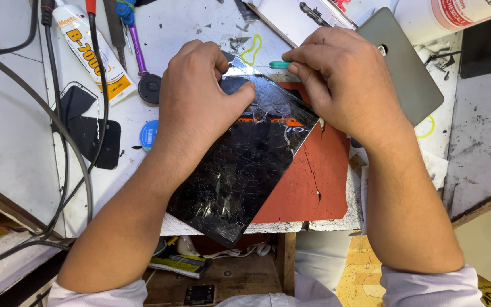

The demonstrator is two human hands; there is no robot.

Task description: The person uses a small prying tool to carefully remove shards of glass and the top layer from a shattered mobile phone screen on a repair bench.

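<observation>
So the cracked black tablet [240, 170] sits tilted on a red mat [308, 187] at the near edge of the white surface [7, 131], one corner hanging over it. Left hand [194, 108] lies flat on the glass, fingers curled over the top end, thumb pressing down. Right hand [342, 85] has its fingers pinched shut on a small green pick [278, 65] right at the tablet's top corner. Further back there's a glue tube [89, 51] and a grey back cover [410, 74].

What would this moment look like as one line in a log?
left hand: presses cracked tablet screen | right hand: holds green pry tool at its top edge | under it: red mat
</observation>
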